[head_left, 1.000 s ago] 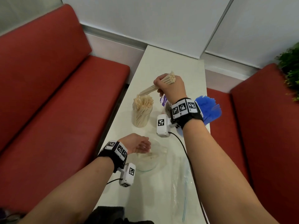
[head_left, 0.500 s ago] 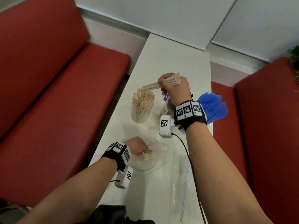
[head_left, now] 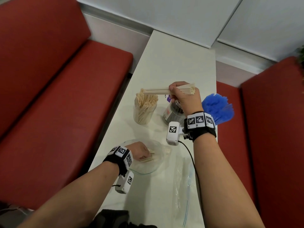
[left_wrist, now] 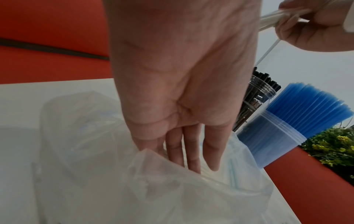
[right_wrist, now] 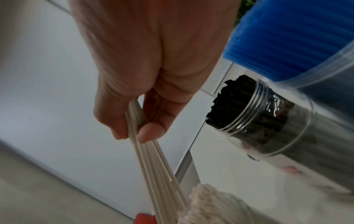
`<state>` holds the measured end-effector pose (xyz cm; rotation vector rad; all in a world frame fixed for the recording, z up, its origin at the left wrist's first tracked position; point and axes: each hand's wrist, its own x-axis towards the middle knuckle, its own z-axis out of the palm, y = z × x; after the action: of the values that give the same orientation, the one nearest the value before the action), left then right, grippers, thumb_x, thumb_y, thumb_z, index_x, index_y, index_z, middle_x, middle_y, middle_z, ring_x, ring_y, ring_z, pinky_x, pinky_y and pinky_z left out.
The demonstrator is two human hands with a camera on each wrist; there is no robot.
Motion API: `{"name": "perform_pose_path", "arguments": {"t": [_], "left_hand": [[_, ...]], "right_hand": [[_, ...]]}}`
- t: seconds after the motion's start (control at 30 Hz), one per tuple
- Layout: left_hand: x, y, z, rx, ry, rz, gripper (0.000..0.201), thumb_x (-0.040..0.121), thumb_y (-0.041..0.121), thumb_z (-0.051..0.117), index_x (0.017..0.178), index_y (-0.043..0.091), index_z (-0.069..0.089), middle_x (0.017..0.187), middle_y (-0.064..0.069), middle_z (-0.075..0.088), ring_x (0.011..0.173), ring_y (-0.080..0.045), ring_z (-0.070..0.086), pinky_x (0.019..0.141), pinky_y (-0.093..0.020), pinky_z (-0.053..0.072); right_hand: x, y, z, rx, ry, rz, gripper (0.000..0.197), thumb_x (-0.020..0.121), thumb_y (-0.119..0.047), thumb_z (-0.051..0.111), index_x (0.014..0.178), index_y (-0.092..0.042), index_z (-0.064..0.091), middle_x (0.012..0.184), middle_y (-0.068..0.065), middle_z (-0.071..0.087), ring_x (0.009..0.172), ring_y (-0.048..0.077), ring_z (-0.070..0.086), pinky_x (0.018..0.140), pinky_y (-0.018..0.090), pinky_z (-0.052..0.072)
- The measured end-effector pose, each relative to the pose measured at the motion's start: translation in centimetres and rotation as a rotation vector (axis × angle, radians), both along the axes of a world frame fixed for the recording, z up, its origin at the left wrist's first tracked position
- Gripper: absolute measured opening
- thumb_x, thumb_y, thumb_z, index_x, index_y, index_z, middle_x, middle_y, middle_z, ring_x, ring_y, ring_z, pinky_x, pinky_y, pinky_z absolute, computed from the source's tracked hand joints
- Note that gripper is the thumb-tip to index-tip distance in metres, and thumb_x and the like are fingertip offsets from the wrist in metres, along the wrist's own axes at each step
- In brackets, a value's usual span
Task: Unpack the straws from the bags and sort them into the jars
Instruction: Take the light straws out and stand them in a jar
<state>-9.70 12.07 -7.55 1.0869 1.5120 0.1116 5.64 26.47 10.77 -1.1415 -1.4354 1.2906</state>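
Beige straws everywhere on this one. The right hand (head_left: 184,97) has its fingers and thumb curled round a bundle of beige straws (head_left: 166,91), held roughly level above the table (head_left: 177,63), with the bundle's left tips right over the jar of beige straws (head_left: 144,111). That jar stands upright toward the table's left edge and is already packed. Just right of it, partly behind the right hand, sits the jar of black straws (right_wrist: 254,121), and right of that, at the table's right edge, the jar of blue straws (left_wrist: 287,133) with its straws fanned out.

Nearer, the left hand (head_left: 139,151) is reaching down into a crumpled clear plastic bag (head_left: 148,162), fingers (left_wrist: 191,151) straight and pointing into the opening. A few beige straws (head_left: 150,159) lie in the bag by the fingertips; can't tell if it's actually got hold of any. Another flat clear bag (head_left: 182,191) lies near on the right side of the table. Red bench seats (head_left: 57,104) on both sides
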Motion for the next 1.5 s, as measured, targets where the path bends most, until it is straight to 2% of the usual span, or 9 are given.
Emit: {"name": "perform_pose_path", "arguments": {"t": [0.4, 0.53, 0.7, 0.83, 0.93, 1.07, 1.27, 1.4, 1.5], "left_hand": [[0.6, 0.3, -0.1, 0.086, 0.052, -0.137, 0.029, 0.089, 0.023, 0.076, 0.114, 0.01, 0.075, 0.106, -0.004, 0.07, 0.103, -0.019, 0.064, 0.09, -0.026, 0.048], [1.4, 0.1, 0.2, 0.19, 0.185, -0.324, 0.042, 0.089, 0.028, 0.074, 0.128, 0.016, 0.066, 0.128, -0.001, 0.066, 0.119, -0.021, 0.061, 0.102, -0.029, 0.045], [2.6, 0.2, 0.0, 0.209, 0.314, -0.525, 0.053, 0.091, 0.027, 0.072, 0.14, 0.015, 0.056, 0.14, -0.004, 0.061, 0.127, -0.026, 0.057, 0.106, -0.035, 0.044], [2.6, 0.0, -0.4, 0.261, 0.377, -0.58, 0.054, 0.093, 0.025, 0.071, 0.142, 0.012, 0.053, 0.143, -0.009, 0.055, 0.13, -0.029, 0.053, 0.11, -0.038, 0.041], [2.5, -0.1, -0.5, 0.293, 0.406, -0.619, 0.054, 0.092, 0.027, 0.071, 0.14, 0.01, 0.052, 0.141, -0.011, 0.053, 0.129, -0.029, 0.052, 0.108, -0.038, 0.041], [2.5, -0.3, -0.7, 0.32, 0.416, -0.612, 0.052, 0.094, 0.019, 0.064, 0.143, 0.008, 0.049, 0.144, -0.012, 0.052, 0.13, -0.03, 0.052, 0.107, -0.036, 0.042], [3.2, -0.3, -0.3, 0.295, 0.464, -0.617, 0.034, 0.096, 0.004, 0.051, 0.129, 0.001, 0.057, 0.13, -0.018, 0.063, 0.119, -0.034, 0.062, 0.097, -0.037, 0.049], [3.1, -0.2, -0.5, 0.243, 0.443, -0.609, 0.033, 0.096, 0.006, 0.054, 0.129, 0.0, 0.058, 0.129, -0.019, 0.064, 0.118, -0.034, 0.062, 0.094, -0.035, 0.048], [2.7, -0.2, -0.8, 0.247, 0.426, -0.541, 0.038, 0.095, 0.01, 0.057, 0.133, 0.004, 0.057, 0.134, -0.016, 0.062, 0.122, -0.033, 0.06, 0.097, -0.034, 0.046]], "right_hand": [[-1.5, -0.2, -0.2, 0.202, -0.682, 0.255, 0.008, 0.087, -0.012, 0.071, 0.09, -0.016, 0.077, 0.097, 0.006, 0.071, 0.072, 0.022, 0.07, 0.071, 0.028, 0.057], [-4.0, 0.3, -1.1, 0.086, -0.712, 0.306, 0.012, 0.087, -0.009, 0.069, 0.096, -0.01, 0.077, 0.102, 0.008, 0.073, 0.06, 0.0, 0.064, 0.057, 0.013, 0.049], [-5.5, 1.0, -1.0, 0.093, -0.658, 0.206, 0.033, 0.083, -0.014, 0.075, 0.116, -0.018, 0.069, 0.112, 0.005, 0.068, 0.101, 0.018, 0.063, 0.089, 0.028, 0.049], [-6.9, 0.6, -1.3, 0.482, -0.553, 0.067, 0.041, 0.089, -0.008, 0.066, 0.13, -0.011, 0.061, 0.128, 0.01, 0.06, 0.121, 0.023, 0.055, 0.102, 0.03, 0.042], [-8.2, -0.1, -4.2, 0.491, -0.913, 0.221, 0.051, 0.105, -0.021, 0.045, 0.154, -0.011, 0.034, 0.161, 0.013, 0.03, 0.152, 0.03, 0.021, 0.123, 0.044, 0.02], [-7.3, -1.2, -8.5, 0.303, -1.315, 0.393, 0.071, 0.107, -0.045, 0.032, 0.161, -0.012, -0.001, 0.169, 0.005, -0.009, 0.155, 0.025, -0.014, 0.125, 0.049, -0.003], [-9.2, 0.7, -7.1, 0.545, -1.189, 0.14, 0.077, 0.103, -0.049, 0.038, 0.161, -0.015, 0.001, 0.169, 0.008, -0.007, 0.155, 0.033, -0.011, 0.124, 0.054, -0.006], [-9.0, 0.3, -8.3, 0.414, -1.358, 0.337, 0.075, 0.104, -0.05, 0.036, 0.161, -0.014, 0.002, 0.169, 0.007, -0.006, 0.155, 0.029, -0.01, 0.124, 0.052, -0.004], [-7.3, 0.1, -8.2, 0.403, -1.162, 0.276, 0.065, 0.106, -0.044, 0.038, 0.16, -0.016, 0.016, 0.168, 0.009, 0.01, 0.156, 0.031, -0.001, 0.125, 0.051, -0.002]]}}
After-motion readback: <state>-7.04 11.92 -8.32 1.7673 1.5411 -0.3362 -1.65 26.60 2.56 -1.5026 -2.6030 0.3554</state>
